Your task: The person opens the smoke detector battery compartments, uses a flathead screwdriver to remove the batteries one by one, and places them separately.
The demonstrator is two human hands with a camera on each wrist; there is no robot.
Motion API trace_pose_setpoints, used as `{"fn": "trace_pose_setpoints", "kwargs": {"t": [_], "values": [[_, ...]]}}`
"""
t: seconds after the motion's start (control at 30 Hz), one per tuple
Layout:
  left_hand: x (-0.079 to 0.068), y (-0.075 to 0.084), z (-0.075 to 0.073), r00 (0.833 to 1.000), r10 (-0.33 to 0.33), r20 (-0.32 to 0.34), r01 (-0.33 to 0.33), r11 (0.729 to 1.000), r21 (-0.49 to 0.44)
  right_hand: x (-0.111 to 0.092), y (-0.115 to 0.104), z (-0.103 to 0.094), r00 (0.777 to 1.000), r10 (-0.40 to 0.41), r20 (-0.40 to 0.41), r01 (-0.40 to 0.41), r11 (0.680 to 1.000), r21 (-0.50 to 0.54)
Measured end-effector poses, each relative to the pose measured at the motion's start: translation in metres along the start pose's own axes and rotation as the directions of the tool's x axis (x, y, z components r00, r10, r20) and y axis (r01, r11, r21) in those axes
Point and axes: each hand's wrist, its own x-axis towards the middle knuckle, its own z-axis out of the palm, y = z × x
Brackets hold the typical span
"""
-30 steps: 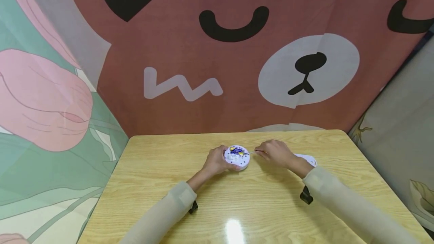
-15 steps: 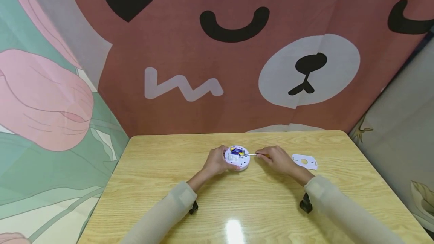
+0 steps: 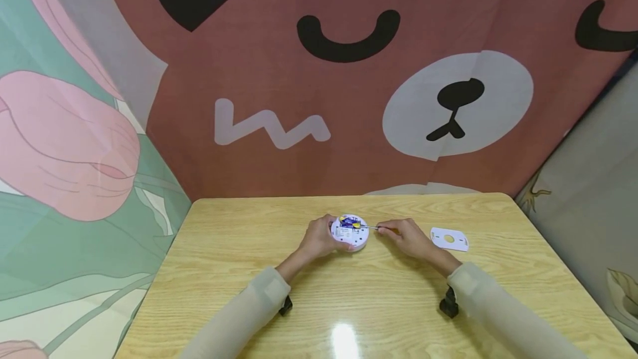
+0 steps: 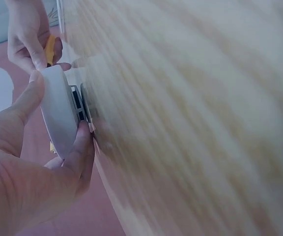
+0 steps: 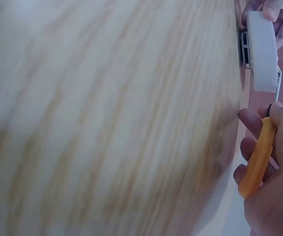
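Observation:
In the head view a round white device (image 3: 344, 241), much like a smoke detector, is tilted up with its back face showing. Blue and yellow parts (image 3: 351, 222) fill an opening near its top. My left hand (image 3: 318, 238) grips its left edge, thumb below and fingers behind. My right hand (image 3: 407, 238) curls round a screwdriver with an orange handle (image 5: 259, 160). The metal shaft (image 3: 370, 227) reaches left over the device's edge to the opening. Exactly what the tip touches is too small to tell. A dark slotted part (image 4: 77, 103) juts from the device's other face.
A flat white plate (image 3: 441, 236) with a round central hole lies to the right of my right hand on the wooden table (image 3: 329, 303). Behind the table's far edge hangs a printed curtain (image 3: 269, 170).
My right hand has lowered slightly towards me with the screwdriver, uncovering the white plate that the wrist partly hid. The left hand and the device stay nearly still.

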Motion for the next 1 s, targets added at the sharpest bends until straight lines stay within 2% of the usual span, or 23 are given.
{"fn": "trace_pose_setpoints", "kwargs": {"t": [0.33, 0.67, 1.0], "values": [[0.001, -0.001, 0.001, 1.000, 0.023, 0.001, -0.023, 1.000, -0.010, -0.002, -0.002, -0.001, 0.999, 0.051, -0.004, -0.050, 0.998, 0.026], [0.001, -0.003, 0.002, 0.999, 0.036, 0.000, -0.036, 0.999, 0.004, -0.001, 0.000, -0.002, 1.000, 0.008, -0.011, -0.008, 1.000, 0.013], [-0.001, -0.001, 0.001, 0.997, 0.081, 0.001, -0.081, 0.997, 0.008, 0.001, -0.001, -0.011, 1.000, -0.002, -0.008, 0.002, 1.000, -0.024]]}}
